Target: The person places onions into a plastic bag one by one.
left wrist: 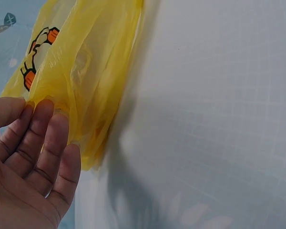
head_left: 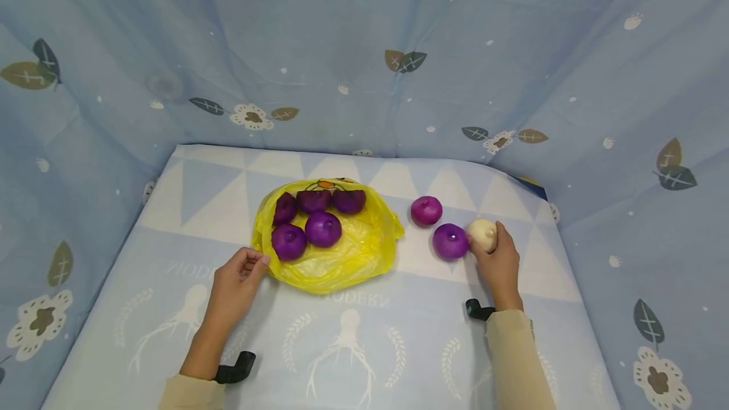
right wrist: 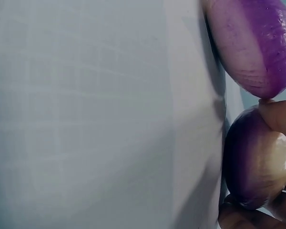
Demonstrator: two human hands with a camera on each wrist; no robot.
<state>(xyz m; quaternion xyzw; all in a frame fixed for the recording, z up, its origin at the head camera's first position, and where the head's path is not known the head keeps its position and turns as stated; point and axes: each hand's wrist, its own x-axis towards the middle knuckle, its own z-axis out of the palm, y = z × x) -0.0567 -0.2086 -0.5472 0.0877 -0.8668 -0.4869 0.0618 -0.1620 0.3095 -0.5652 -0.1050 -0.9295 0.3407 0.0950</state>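
Observation:
My left hand pinches the near left rim of a yellow plastic bag, thumb against fingertips on the thin film in the left wrist view. Inside the open bag, several purple onions gather toward its left and back. At the right, my right hand grips a cream-white onion between thumb and fingers. The right wrist view shows purple on the underside of this onion. Just left of it sits a purple onion, close by the thumb. A redder purple onion lies behind that one.
A patterned cloth covers the table. Blue printed curtains hang around its back and sides. A dark blue and yellow object pokes out at the far right corner. Black wrist mounts stick out beside both forearms.

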